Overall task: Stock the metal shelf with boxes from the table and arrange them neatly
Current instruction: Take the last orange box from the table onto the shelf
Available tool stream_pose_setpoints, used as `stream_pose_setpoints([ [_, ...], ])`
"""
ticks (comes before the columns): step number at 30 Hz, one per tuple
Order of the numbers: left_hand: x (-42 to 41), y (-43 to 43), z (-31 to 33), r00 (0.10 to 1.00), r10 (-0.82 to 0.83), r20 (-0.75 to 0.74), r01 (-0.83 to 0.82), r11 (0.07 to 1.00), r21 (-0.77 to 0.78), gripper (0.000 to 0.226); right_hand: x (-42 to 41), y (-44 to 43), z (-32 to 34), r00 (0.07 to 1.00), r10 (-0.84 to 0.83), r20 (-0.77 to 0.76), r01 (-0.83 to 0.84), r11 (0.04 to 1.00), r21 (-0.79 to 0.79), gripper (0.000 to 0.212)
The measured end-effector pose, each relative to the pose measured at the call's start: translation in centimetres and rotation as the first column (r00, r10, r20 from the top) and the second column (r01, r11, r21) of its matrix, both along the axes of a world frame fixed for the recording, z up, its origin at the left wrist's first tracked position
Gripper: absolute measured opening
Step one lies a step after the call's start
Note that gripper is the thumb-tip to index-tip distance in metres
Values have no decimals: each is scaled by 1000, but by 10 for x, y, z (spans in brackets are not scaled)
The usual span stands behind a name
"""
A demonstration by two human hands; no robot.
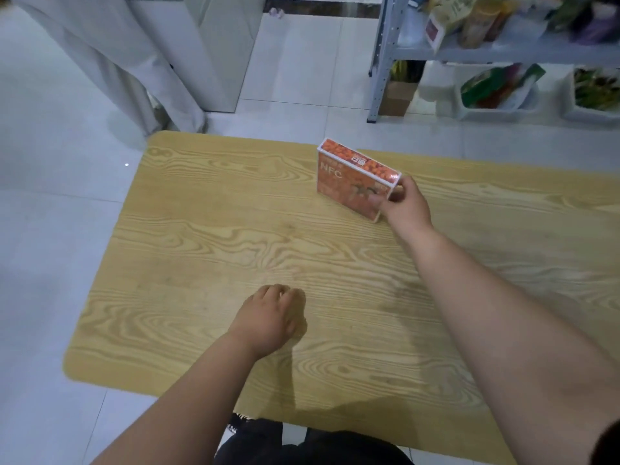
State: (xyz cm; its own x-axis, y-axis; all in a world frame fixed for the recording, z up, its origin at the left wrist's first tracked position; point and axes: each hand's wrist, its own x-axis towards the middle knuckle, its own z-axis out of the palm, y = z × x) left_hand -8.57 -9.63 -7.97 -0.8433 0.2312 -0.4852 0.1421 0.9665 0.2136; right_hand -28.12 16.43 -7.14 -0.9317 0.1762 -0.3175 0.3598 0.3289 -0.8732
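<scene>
An orange box (345, 177) marked NFC stands on its long edge on the wooden table (208, 236), toward the far right. My right hand (404, 206) grips the box's near right end, thumb on the front face and fingers behind it. My left hand (271, 318) hovers over or rests on the table's near middle with fingers loosely curled and nothing in it. The grey metal shelf (380, 62) stands beyond the table at the top right, its tiers holding packets and jars.
White bins (496, 110) of colourful packets sit on the shelf's bottom tier, with a brown carton (397, 97) beside the shelf leg. A white cabinet and a pale curtain (110, 58) stand at the far left. Tiled floor surrounds the table.
</scene>
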Motion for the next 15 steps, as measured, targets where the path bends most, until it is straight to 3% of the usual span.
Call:
stream_pose_setpoints([
  [3,9,-16,13,998,50,-47,-52,997,-56,66,36,-10,-1,998,46,-41,-49,996,-80,37],
  [9,69,-57,35,979,153,-136,-167,982,-93,59,116,-58,6,956,292,6,-285,938,-199,39],
  [15,168,-113,58,889,426,-167,-441,895,-70,58,183,-148,34,825,562,57,-527,802,-281,45],
])
